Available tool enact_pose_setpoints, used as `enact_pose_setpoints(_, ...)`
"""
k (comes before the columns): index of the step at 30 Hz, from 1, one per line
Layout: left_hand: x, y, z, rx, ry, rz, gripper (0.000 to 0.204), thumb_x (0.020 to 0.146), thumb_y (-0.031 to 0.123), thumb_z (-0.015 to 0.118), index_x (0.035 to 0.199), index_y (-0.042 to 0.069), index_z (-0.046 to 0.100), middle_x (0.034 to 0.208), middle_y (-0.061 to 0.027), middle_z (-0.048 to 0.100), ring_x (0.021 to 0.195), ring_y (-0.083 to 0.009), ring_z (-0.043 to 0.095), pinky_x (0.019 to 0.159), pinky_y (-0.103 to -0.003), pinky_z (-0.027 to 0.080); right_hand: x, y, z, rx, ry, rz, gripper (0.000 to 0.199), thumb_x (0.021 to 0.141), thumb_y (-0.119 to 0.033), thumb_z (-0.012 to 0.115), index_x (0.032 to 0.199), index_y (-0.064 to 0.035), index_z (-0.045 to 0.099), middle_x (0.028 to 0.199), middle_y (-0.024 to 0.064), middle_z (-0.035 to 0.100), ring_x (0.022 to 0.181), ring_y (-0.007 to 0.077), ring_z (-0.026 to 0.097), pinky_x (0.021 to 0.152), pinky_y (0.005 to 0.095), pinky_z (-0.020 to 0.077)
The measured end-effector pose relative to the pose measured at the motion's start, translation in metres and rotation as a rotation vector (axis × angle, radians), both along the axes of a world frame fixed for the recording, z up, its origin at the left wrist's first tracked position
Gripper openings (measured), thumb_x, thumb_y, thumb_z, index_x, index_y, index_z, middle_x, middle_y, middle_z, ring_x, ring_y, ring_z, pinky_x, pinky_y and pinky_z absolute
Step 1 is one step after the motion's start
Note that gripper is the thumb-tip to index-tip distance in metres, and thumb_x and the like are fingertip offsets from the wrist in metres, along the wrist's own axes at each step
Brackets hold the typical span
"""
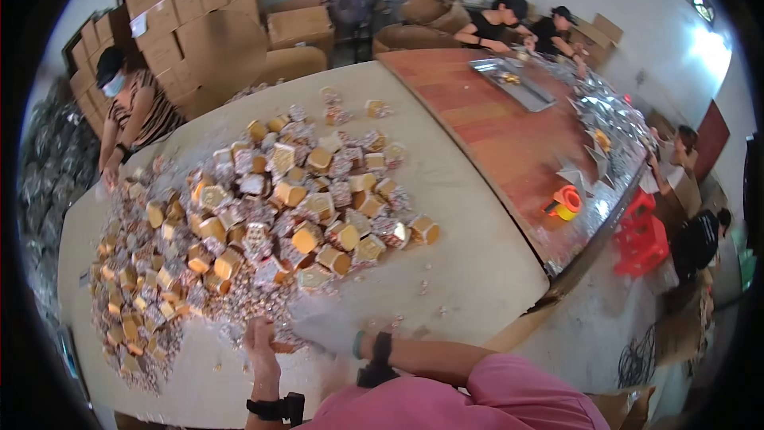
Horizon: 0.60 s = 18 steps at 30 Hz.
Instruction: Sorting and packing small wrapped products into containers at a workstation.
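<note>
Your left hand (260, 349) lies at the near edge of the bench (477, 271), fingers stretched forward and flat, its grip spread, the tips touching the near fringe of the heap of small wrapped sweets (239, 310). A black band sits on that wrist.

Your right hand (322, 334) is blurred among the loose wrappers just beside the left. You cannot tell whether its grip is spread or pinching anything. Its wrist carries a black band and a teal one, and a pink sleeve (493, 402) covers the upper arm.

The heap spreads across the left half of the bench, from your hands toward the far left edge. Small gold-and-patterned hexagonal boxes (306, 235) are piled on and among the sweets, thickest at the centre of the bench.

At the far left, a person in a striped top (137, 107) bends over the heap. Stacked cardboard cartons (191, 8) stand behind that person.

To the right, a long reddish-brown table (493, 127) adjoins the bench. It carries a metal tray (513, 84) and an orange-and-yellow tape dispenser (565, 203). Two people in dark tops (517, 24) work at its far end. Red plastic stools (641, 235) stand on the floor beside it.
</note>
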<state>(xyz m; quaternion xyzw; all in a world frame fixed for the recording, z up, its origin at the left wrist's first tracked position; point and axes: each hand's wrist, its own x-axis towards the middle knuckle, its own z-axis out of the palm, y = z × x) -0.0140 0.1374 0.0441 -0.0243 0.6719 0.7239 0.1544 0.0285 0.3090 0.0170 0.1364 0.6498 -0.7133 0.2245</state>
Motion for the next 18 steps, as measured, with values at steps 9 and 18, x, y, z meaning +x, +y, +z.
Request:
enact_pose_setpoints(9,-0.007,0.011,-0.017,0.16,-0.132,0.244,0.014,0.086,0.023,0.052,0.078,0.011,0.055,0.07,0.0036,0.046,0.051,-0.0089,0.05,0.028,-0.027,0.043,0.02,-0.002,0.044,-0.304,-0.17,-0.098,0.048,0.087,-0.055,0.054,0.07,-0.0106,0.049,0.05,-0.0014,0.04,0.034,0.0106,0.035,0.032,0.0284,0.0309)
enact_pose_setpoints(18,-0.008,0.002,-0.039,0.5,-0.448,0.36,0.022,0.087,0.029,0.051,0.095,0.011,0.059,0.086,-0.0038,0.062,0.071,-0.0183,0.062,0.057,-0.033,0.053,0.013,-0.002,0.027,-0.75,-0.05,-0.222,0.042,0.091,-0.047,0.052,0.07,-0.0111,0.048,0.051,-0.0018,0.04,0.037,0.0107,0.037,0.036,0.0267,0.0336)
